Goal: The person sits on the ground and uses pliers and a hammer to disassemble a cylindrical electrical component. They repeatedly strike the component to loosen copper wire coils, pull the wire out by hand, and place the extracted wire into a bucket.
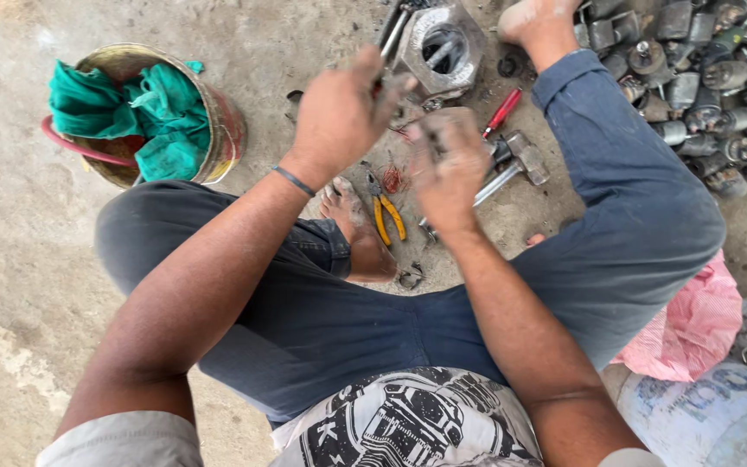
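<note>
Bare grey concrete floor (10, 259), dusty, w/ a person sitting on it cross-legged, in dark blue trousers.

Head view: left hand (339, 117) is raised, fingers curled tight round a thin dark metal tool (391, 30) whose far end reaches toward the big grey hexagonal metal housing (443, 47) on the floor ahead. Right hand (447, 164) is blurred, fingers folded in; can't tell what it grips, if anything.

Below and between the hands, on the floor near a bare foot (352, 216), lie yellow-handled pliers (386, 216), just beside a small tangle of reddish copper wire (392, 179). Right of the right hand: a steel hammer (520, 160) and a red-handled screwdriver (503, 111), close together.

Top right, behind the right knee, a heap of grey cylindrical metal parts (702, 78). Far left, well apart, a rusty round tin bucket (222, 121) stuffed w/ green cloth (131, 108). Lower right: pink plastic bag (693, 324) and white woven sack (711, 419), touching.
</note>
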### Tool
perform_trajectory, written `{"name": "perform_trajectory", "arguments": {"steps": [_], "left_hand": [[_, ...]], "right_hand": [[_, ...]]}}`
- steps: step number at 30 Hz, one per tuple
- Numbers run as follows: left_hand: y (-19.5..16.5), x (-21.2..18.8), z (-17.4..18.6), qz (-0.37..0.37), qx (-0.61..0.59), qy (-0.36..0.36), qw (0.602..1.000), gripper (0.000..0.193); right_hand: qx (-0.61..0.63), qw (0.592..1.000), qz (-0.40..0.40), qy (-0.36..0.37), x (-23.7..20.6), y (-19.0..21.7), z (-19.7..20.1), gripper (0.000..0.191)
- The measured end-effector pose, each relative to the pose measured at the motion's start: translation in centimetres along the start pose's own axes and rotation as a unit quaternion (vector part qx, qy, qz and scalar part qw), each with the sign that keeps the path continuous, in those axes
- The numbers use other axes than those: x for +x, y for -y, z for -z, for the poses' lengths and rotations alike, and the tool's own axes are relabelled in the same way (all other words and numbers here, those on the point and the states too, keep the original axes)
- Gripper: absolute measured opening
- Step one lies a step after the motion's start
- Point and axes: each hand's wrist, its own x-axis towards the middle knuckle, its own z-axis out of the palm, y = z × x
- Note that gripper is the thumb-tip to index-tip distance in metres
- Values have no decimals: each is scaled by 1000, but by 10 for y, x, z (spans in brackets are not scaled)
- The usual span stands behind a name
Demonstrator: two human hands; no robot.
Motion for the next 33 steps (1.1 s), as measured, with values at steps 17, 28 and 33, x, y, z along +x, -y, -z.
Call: {"name": "perform_trajectory", "arguments": {"steps": [17,28,33], "left_hand": [[27,11,45,13,-9,-194,981,16],[10,-1,-4,-23,3,-83,996,41],[11,-7,-9,-16,12,-64,998,43]], "right_hand": [[151,956,-124,217,-4,-34,10,24],[92,990,-90,53,4,17,16,17],[222,944,-240,50,-4,26,-15,23]]}}
